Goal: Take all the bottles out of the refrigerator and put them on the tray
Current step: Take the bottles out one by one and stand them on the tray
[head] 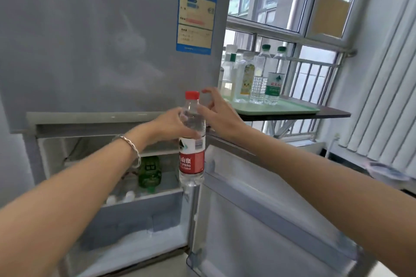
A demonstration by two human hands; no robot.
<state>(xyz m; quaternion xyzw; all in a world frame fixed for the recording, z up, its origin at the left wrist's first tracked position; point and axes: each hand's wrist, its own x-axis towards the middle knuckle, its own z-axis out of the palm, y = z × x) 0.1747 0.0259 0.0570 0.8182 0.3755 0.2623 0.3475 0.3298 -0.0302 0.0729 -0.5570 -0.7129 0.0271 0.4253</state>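
A clear water bottle (192,141) with a red cap and red label stands upright in the air in front of the open lower compartment of the refrigerator (108,29). My left hand (173,126) grips its upper body. My right hand (216,114) is just right of the bottle's neck, fingers spread, holding nothing. A green bottle (149,172) lies inside the compartment, with two white caps (121,197) showing below it. The pale green tray (292,109) sits on a dark shelf at the right and carries several bottles (252,74).
The lower refrigerator door (270,220) hangs open to the right, below my right arm. The dark shelf (333,114) runs under a window with metal bars. Vertical white blinds (387,96) hang at the far right.
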